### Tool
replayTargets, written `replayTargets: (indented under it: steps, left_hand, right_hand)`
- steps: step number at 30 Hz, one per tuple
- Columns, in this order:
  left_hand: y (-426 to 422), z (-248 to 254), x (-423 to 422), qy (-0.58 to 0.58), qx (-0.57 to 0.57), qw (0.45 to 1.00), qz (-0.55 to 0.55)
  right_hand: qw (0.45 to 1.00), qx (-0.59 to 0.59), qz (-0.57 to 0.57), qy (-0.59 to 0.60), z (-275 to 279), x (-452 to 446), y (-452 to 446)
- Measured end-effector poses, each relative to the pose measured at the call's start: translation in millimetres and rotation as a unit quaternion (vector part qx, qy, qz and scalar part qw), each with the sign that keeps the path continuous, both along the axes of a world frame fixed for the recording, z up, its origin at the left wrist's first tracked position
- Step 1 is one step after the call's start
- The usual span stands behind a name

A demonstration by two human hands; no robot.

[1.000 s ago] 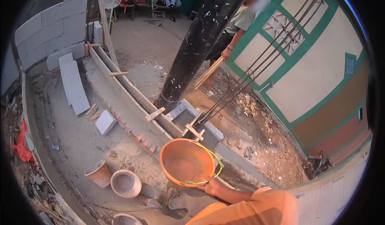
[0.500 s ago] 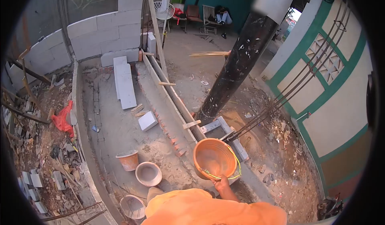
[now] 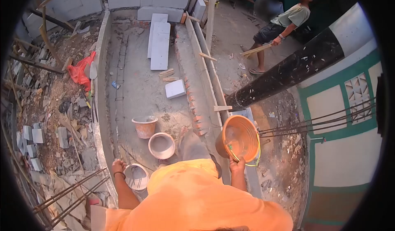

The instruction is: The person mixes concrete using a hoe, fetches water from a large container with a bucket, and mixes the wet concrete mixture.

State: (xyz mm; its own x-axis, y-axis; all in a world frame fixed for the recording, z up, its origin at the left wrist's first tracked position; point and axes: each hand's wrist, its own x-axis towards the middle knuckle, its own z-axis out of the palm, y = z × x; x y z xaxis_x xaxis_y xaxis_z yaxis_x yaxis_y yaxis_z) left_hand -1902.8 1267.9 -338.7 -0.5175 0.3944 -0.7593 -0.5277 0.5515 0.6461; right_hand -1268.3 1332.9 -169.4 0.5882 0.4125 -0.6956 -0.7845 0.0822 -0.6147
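My right hand (image 3: 237, 165) is closed on the near rim of a large orange bucket (image 3: 222, 146), with its yellow-green handle (image 3: 259, 150) hanging on the right side. The bucket is tilted, its mouth facing up toward me, with a greyish film inside. To the left, my left hand (image 3: 119, 165) hangs with curled fingers and nothing visible in it. Beside that hand stands a small cement-stained bucket (image 3: 137, 187). Another small bucket (image 3: 161, 156) and an orange, cement-crusted bucket (image 3: 144, 130) sit farther forward, near my foot.
A long wooden formwork trough (image 3: 207, 72) runs ahead beside a brick edge. White blocks (image 3: 160, 45) lie on the floor. A black pillar (image 3: 288, 72) and rebar rods (image 3: 317, 122) stand right. Another person (image 3: 284, 25) holds wooden sticks. Rubble (image 3: 53, 107) covers the left side.
My view has shifted, and the orange bucket is tipped more to the side in my right hand. My left hand has come into view. A person with wooden sticks has appeared beyond the pillar.
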Motion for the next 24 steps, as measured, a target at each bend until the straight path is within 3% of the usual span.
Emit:
replayTargets:
  steps: [2,5,11,13,19,24]
  left_hand:
    - [10.5,22.6,11.9,0.006,0.004,1.000,-0.016]
    - [9.7,-2.4,16.0,0.021,-0.031,0.999,-0.020]
    - [13.7,38.7,65.5,-0.010,-0.224,0.975,0.009]
    - [29.8,46.5,79.2,0.061,-0.292,0.947,-0.116]
    - [187.6,113.5,115.8,0.063,-0.128,0.989,0.048]
    - [315.4,144.2,149.9,0.169,-0.044,0.983,-0.051]
  right_hand:
    - [0.999,-0.022,0.031,0.005,-8.3,1.8,21.1]
    - [0.993,-0.026,0.111,0.016,-15.3,-5.0,79.5]
    - [0.973,-0.044,0.225,0.002,-45.3,-3.4,190.9]
    - [0.954,-0.057,0.294,0.009,-42.1,-5.1,235.5]
    - [0.895,-0.089,0.438,-0.012,-37.6,-13.4,374.4]
    - [0.863,-0.050,0.502,-0.005,-22.9,-38.3,466.1]
